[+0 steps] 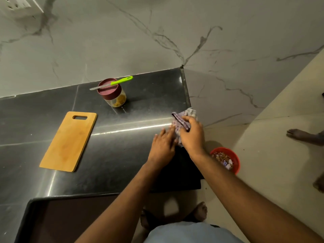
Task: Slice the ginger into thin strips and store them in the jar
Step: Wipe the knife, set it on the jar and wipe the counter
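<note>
A clear jar (pixel 117 100) with a maroon lid holds yellowish ginger strips and stands near the back wall. A knife (pixel 112 83) with a green handle lies across the lid. A bare wooden cutting board (pixel 69 141) lies left of centre on the black countertop (pixel 122 146). At the counter's right edge my right hand (pixel 192 135) grips a crumpled checked cloth (pixel 184 118). My left hand (pixel 163 146) lies beside it with fingers straight, touching the cloth's lower edge.
A red bin (pixel 233 161) with scraps stands on the floor just right of the counter. Another person's bare foot (pixel 301 136) is at the far right. The counter drops off at its right edge; a marble wall rises behind. My own feet show below.
</note>
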